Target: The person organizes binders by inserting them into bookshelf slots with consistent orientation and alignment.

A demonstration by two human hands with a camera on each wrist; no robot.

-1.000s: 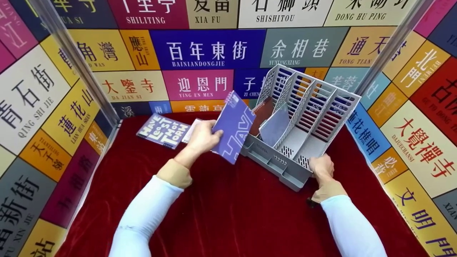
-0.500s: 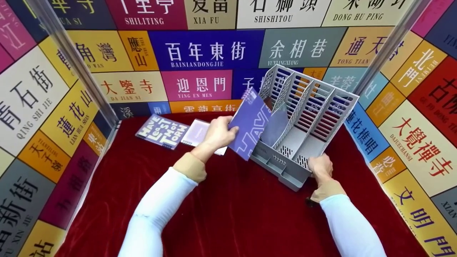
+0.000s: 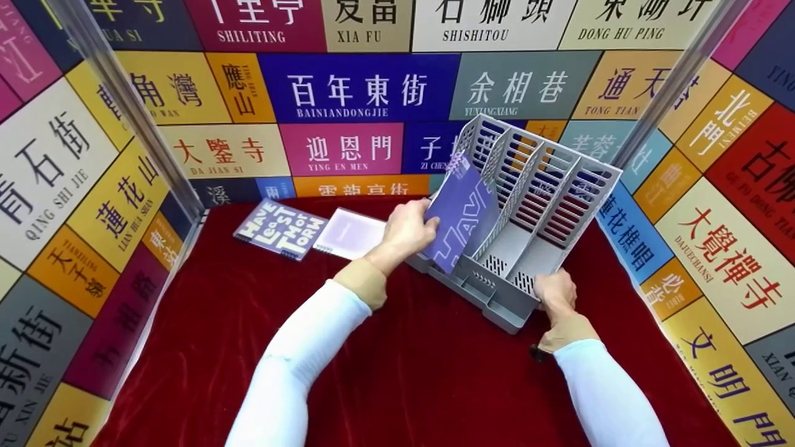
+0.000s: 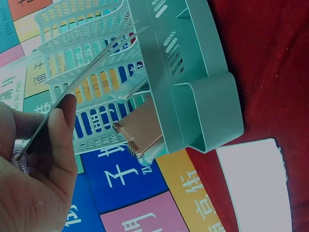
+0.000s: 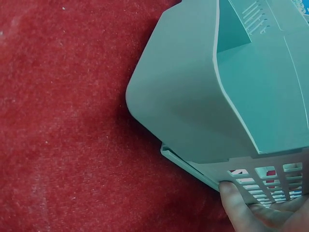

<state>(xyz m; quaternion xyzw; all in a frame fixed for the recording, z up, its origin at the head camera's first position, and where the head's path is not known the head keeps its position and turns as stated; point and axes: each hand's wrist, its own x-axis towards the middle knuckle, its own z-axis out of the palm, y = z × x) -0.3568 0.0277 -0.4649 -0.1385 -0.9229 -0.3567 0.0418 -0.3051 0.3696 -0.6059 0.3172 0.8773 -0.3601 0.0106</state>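
My left hand [image 3: 410, 228] pinches a purple spiral notebook [image 3: 463, 217] by its left edge, thumb on the cover. The notebook stands tilted before the left compartments of a grey slotted file organizer [image 3: 497, 288] and overlaps them in the head view. From the left wrist it appears edge-on, its far end reaching the organizer's front wall [image 4: 164, 72]. A brown spiral notebook [image 4: 140, 125] and a pale notebook [image 4: 131, 87] rest inside the organizer. My right hand [image 3: 554, 292] grips the organizer's right front corner, thumb [image 5: 231, 198] low against its slotted side.
Left of the organizer, a purple lettered notebook [image 3: 282, 230] and a pale lilac notebook [image 3: 351, 233] lie flat on the red cloth [image 3: 397, 366]. Panels printed with characters [image 3: 357, 87] enclose the back and sides, close behind the organizer.
My left hand has carried the purple notebook rightward to the organizer's left side, uncovering the lilac notebook. The right hand keeps its grip on the corner.
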